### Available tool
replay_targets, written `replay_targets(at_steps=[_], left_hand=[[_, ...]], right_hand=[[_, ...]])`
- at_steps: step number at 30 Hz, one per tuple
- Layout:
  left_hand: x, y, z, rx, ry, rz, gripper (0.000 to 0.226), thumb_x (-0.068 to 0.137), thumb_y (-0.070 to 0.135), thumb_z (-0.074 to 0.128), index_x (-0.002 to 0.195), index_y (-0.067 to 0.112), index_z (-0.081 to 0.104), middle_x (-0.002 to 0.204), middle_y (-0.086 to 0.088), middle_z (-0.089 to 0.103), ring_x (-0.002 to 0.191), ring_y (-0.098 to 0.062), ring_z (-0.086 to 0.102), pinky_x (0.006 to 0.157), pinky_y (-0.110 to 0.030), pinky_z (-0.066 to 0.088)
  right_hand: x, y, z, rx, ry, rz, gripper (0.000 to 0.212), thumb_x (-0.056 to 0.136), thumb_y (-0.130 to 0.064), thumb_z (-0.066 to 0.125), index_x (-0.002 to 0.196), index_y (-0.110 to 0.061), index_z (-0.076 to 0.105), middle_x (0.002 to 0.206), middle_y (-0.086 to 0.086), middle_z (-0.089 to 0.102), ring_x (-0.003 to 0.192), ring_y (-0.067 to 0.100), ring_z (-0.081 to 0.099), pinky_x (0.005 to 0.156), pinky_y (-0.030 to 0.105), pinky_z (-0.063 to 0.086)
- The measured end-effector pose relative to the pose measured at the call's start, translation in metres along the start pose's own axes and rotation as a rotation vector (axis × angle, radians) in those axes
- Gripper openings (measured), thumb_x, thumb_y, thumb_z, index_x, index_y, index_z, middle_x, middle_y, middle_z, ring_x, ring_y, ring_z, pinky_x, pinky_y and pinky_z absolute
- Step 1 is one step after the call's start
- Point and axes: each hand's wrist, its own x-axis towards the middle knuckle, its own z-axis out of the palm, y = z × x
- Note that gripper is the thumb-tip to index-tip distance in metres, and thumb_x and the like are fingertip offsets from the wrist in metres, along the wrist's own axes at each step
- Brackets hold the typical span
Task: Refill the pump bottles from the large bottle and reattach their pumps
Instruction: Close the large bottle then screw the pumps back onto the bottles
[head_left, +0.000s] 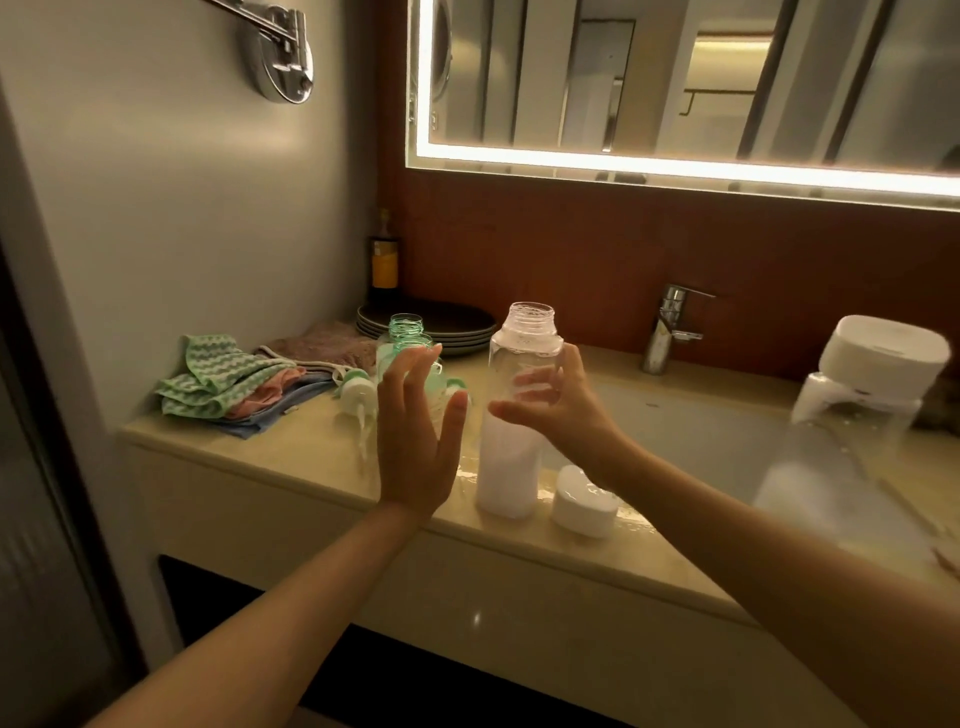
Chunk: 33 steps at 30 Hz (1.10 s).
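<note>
A large clear bottle (511, 431) stands uncapped on the counter's front edge, with white liquid in its lower half. Its white cap (583, 501) lies just to its right. My right hand (558, 410) hovers beside the bottle's right side, fingers loosely spread and holding nothing. My left hand (418, 436) is raised flat with straight fingers, left of the bottle. Behind my left hand stand two green-tinted pump bottles (408, 338), both open at the neck. Their white pumps (357, 397) lie on the counter beside them.
Folded cloths (234, 387) are heaped at the counter's left end, with stacked dark plates (447, 322) behind. The sink basin (701, 447) and its chrome tap (667, 327) lie to the right. A clear jug with a white lid (878, 364) stands at the far right.
</note>
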Motion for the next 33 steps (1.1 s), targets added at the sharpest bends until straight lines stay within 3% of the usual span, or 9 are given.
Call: replay_targets(at_steps=[6, 9, 12, 16, 20, 24, 27, 29, 33], left_hand=[[-0.010, 0.016, 0.005, -0.197, -0.105, -0.116, 0.065, 0.083, 0.071, 0.029, 0.131, 0.026, 0.031, 0.136, -0.003, 0.040, 0.124, -0.014, 0.039, 0.102, -0.022, 0.031], [-0.011, 0.021, 0.008, -0.284, -0.143, -0.204, 0.080, 0.074, 0.079, 0.035, 0.134, 0.026, 0.028, 0.133, 0.008, 0.036, 0.123, -0.010, 0.039, 0.097, -0.010, 0.029], [-0.008, 0.030, 0.013, -0.369, -0.272, -0.235, 0.095, 0.065, 0.079, 0.049, 0.138, 0.027, 0.021, 0.133, 0.007, 0.035, 0.123, -0.012, 0.040, 0.099, -0.025, 0.034], [-0.002, 0.043, 0.021, -0.423, -0.434, -0.267, 0.111, 0.050, 0.075, 0.066, 0.138, 0.035, 0.013, 0.138, -0.002, 0.041, 0.121, -0.013, 0.046, 0.098, -0.031, 0.038], [0.000, 0.044, 0.025, -0.361, -0.391, -0.284, 0.102, 0.051, 0.055, 0.071, 0.137, 0.031, 0.020, 0.104, 0.008, 0.054, 0.097, -0.004, 0.053, 0.082, -0.019, 0.043], [-0.004, 0.044, 0.027, -0.337, -0.363, -0.317, 0.103, 0.057, 0.040, 0.077, 0.140, 0.024, 0.019, 0.101, 0.004, 0.053, 0.094, -0.012, 0.052, 0.076, -0.011, 0.037], [-0.005, 0.048, 0.032, -0.356, -0.357, -0.331, 0.106, 0.050, 0.055, 0.066, 0.140, 0.025, 0.018, 0.103, 0.003, 0.052, 0.095, -0.013, 0.052, 0.075, -0.011, 0.038], [-0.004, 0.049, 0.034, -0.366, -0.356, -0.337, 0.107, 0.049, 0.057, 0.061, 0.141, 0.026, 0.017, 0.104, 0.003, 0.052, 0.095, -0.014, 0.052, 0.074, -0.009, 0.037], [-0.004, 0.047, 0.033, -0.369, -0.355, -0.339, 0.108, 0.049, 0.060, 0.060, 0.141, 0.024, 0.016, 0.105, 0.003, 0.051, 0.095, -0.013, 0.052, 0.073, -0.010, 0.039]], right_hand=[[-0.012, 0.006, -0.020, -0.051, -0.154, 0.063, 0.090, 0.074, -0.029, 0.073, 0.142, -0.031, 0.014, 0.130, 0.003, 0.042, 0.113, 0.015, 0.044, 0.076, 0.017, 0.042], [-0.035, 0.022, -0.037, -0.357, -0.085, -0.015, 0.092, 0.070, -0.049, 0.066, 0.144, -0.032, 0.015, 0.137, 0.001, 0.039, 0.115, 0.012, 0.043, 0.088, 0.025, 0.041], [-0.053, 0.048, -0.049, -0.674, -0.136, -0.032, 0.083, 0.075, -0.056, 0.060, 0.143, -0.033, 0.019, 0.144, -0.002, 0.033, 0.125, 0.017, 0.042, 0.101, 0.035, 0.042], [-0.054, 0.061, -0.055, -0.956, -0.332, -0.036, 0.066, 0.082, -0.052, 0.057, 0.139, -0.038, 0.028, 0.138, -0.003, 0.039, 0.118, 0.017, 0.045, 0.095, 0.028, 0.043], [-0.039, 0.062, -0.057, -0.743, -0.123, -0.008, 0.061, 0.077, -0.050, 0.065, 0.131, -0.030, 0.044, 0.125, 0.003, 0.050, 0.111, 0.022, 0.050, 0.089, 0.031, 0.045], [-0.010, 0.021, -0.073, -0.411, 0.270, -0.111, 0.056, 0.076, -0.050, 0.066, 0.123, -0.023, 0.053, 0.112, 0.005, 0.060, 0.097, 0.023, 0.059, 0.076, 0.035, 0.051], [0.009, -0.031, -0.075, -0.249, 0.217, -0.233, 0.046, 0.085, -0.041, 0.059, 0.128, -0.027, 0.048, 0.116, 0.000, 0.057, 0.098, 0.016, 0.058, 0.069, 0.021, 0.051], [0.018, -0.054, -0.068, -0.224, 0.104, -0.290, 0.044, 0.085, -0.040, 0.059, 0.127, -0.031, 0.048, 0.121, 0.002, 0.055, 0.105, 0.018, 0.056, 0.077, 0.025, 0.053], [0.030, -0.070, -0.052, -0.462, -0.059, -0.327, 0.045, 0.084, -0.038, 0.062, 0.127, -0.029, 0.050, 0.122, 0.005, 0.050, 0.108, 0.019, 0.049, 0.081, 0.020, 0.045]])
